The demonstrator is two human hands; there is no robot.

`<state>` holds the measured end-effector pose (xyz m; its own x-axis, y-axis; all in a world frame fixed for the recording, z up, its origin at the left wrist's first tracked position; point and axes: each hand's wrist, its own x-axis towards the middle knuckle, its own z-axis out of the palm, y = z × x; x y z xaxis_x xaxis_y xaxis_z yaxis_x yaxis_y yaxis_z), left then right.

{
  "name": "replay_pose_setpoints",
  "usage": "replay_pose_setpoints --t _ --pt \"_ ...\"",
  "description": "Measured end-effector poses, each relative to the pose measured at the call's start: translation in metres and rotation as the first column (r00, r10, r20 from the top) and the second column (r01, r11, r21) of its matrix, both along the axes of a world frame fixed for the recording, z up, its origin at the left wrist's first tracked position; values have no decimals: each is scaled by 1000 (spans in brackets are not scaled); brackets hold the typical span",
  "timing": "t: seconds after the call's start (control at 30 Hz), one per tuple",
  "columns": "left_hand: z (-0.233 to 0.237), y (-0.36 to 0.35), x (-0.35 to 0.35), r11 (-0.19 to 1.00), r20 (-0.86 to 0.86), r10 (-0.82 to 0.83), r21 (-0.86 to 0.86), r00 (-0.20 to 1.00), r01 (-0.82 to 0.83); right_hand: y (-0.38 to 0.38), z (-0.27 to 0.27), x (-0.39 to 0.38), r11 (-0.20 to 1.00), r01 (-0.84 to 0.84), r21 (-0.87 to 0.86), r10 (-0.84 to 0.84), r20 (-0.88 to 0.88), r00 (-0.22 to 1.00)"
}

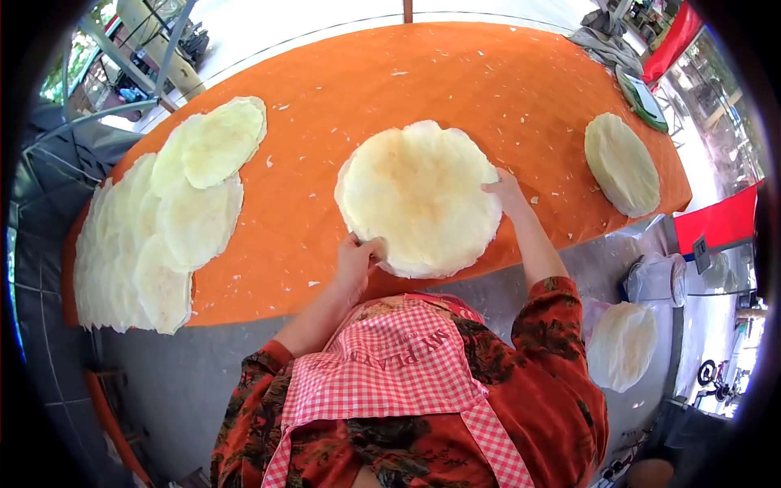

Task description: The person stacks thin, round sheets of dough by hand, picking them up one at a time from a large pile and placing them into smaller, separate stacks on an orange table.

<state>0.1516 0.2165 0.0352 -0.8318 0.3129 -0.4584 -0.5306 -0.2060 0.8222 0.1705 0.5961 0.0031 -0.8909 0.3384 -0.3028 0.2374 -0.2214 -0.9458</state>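
A stack of thin, round, pale sheets (419, 199) lies on the orange table in front of me, lightly browned near its middle. My left hand (358, 259) grips the stack's lower left edge, thumb on top and fingers curled at the rim. At the right edge, my right hand (504, 191) holds the rim with its thumb on top; the other fingers are partly hidden beneath or beside it. Many overlapping pale sheets (175, 220) spread over the table's left end. Another round stack (622, 165) sits at the right end.
The orange tablecloth (325, 89) carries small scattered flakes. A green-rimmed scale-like object (643, 99) and grey cloth (606, 45) are at the far right corner. Below the right edge, a plastic bag (622, 346) holds more round sheets. A red cloth (716, 220) hangs nearby.
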Motion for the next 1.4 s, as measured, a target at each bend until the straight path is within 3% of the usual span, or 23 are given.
replay_pose_setpoints --t 0.07,0.2,0.33,0.43,0.5,0.53,0.57,0.63,0.67,0.7,0.73,0.77,0.83,0.87,0.93,0.97,1.07,1.17,1.2,1.27,1.33,1.4 --pt "-20 -7 2 994 100 -78 -65 992 85 1 -9 4 1000 4 28 -6 52 999" --pt "-15 -10 4 978 264 -131 -124 956 169 8 -3 -6 996 -55 73 46 110 993" --pt "-14 -6 4 982 144 -86 -157 986 108 3 21 -7 999 -31 40 28 62 998" --pt "-15 -8 3 967 209 -158 -167 965 194 14 12 -9 997 -49 57 47 29 998" --pt "-18 -12 3 970 315 -179 -101 932 221 20 -24 -11 897 -76 435 0 173 985" --pt "-17 -13 -3 969 356 -200 -67 913 239 11 -17 -13 793 -93 602 -52 220 974" --pt "-15 -15 -10 958 345 -212 -113 914 265 8 -6 -10 746 -194 637 -64 359 931" --pt "-11 -23 -16 928 345 -234 -200 909 315 -18 17 -2 457 -48 888 -214 162 963" --pt "-25 -31 -23 891 107 -185 -402 977 213 -28 19 5 280 23 960 -256 52 965" --pt "-50 -42 -36 827 -149 -169 -560 974 58 -34 16 12 322 88 943 -296 12 955" --pt "-68 -51 -50 741 -395 -189 -658 899 -133 -37 9 20 360 156 920 -340 -26 940" --pt "-77 -54 -68 770 -514 -197 -608 835 -192 -41 4 25 388 224 894 -382 -66 922" --pt "-89 -50 -100 831 -714 -167 -473 680 -293 -46 -41 34 532 174 829 -239 -50 970" --pt "-80 -47 -103 858 -613 -228 -493 756 -141 -47 -61 42 597 135 791 -169 -40 985" --pt "-47 -42 -103 873 -402 -375 -455 836 173 -56 -67 54 444 -71 893 -159 157 975" --pt "-73 -36 -104 830 -448 -395 -548 802 103 -53 -62 46 356 -168 919 -169 240 956" --pt "-55 -44 -110 915 -417 -292 -384 861 124 -106 29 24 232 -409 883 -510 468 721" --pt "-82 -49 -126 898 -509 -254 -439 822 5 -136 22 3 -67 -109 992 -205 94 974" --pt "-94 -46 -130 912 -466 -246 -409 850 39 -166 30 -9 105 -134 985 -89 144 986" --pt "-111 -40 -138 934 -384 -233 -345 894 95 -250 36 -31 266 -172 949 95 152 984" --pt "-101 -40 -140 924 -414 -239 -376 878 74 -303 29 -47 105 -201 974 225 173 959" --pt "-86 -43 -140 915 -460 -247 -400 853 50 -330 30 -58 56 -299 953 80 294 953"
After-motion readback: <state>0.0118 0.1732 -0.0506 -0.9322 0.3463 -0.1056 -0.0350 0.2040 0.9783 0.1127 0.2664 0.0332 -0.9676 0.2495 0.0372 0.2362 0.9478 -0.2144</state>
